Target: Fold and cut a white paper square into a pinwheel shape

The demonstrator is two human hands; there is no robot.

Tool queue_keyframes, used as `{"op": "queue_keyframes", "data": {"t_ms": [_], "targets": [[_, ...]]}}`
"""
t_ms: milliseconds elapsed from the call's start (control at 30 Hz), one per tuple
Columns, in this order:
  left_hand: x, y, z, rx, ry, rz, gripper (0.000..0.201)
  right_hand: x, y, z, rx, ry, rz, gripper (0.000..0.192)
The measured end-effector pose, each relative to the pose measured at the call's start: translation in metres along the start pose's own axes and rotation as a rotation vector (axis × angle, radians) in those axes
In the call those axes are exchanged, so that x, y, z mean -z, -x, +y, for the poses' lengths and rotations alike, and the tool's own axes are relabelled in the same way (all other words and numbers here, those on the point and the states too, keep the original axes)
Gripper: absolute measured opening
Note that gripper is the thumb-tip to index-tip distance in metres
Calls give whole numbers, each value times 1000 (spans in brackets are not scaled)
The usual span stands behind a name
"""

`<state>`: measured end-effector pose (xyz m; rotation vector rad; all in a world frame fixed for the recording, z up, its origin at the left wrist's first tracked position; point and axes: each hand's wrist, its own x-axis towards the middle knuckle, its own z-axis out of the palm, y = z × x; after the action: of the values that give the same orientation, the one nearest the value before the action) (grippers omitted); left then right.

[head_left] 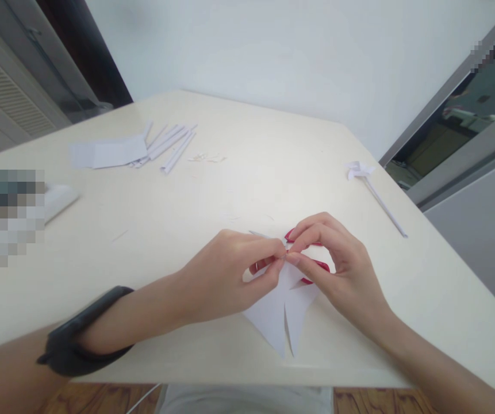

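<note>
My left hand (225,276), with a dark band (87,330) on its wrist, is closed in a pinch above the table. The fingertips of my right hand (346,267) pinch at the same spot and meet the left fingertips. Whatever they hold between them is too small to make out. Just below lies a white sheet of paper (267,316) with slits cut into it, its pointed corners toward me. Red-handled scissors (319,265) rest under and behind my right fingers, partly hidden.
A paper pinwheel (359,170) on a rolled paper stick (385,205) lies at the right. Folded white paper (120,152), several paper tubes (178,153) and small thin pale pieces (206,157) lie at the back left. A white roll (62,198) sits by the blurred left edge.
</note>
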<state>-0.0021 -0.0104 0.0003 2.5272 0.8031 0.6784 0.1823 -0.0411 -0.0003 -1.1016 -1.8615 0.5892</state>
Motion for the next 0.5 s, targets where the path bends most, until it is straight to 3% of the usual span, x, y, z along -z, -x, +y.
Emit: {"op": "queue_keyframes", "data": {"t_ms": [167, 500], "targets": [[0, 0, 0, 13, 10, 17, 19, -1, 1, 0, 29, 13, 3, 7], [7, -7, 8, 166, 210, -59, 18, 3, 2, 0, 35, 14, 11, 6]]}}
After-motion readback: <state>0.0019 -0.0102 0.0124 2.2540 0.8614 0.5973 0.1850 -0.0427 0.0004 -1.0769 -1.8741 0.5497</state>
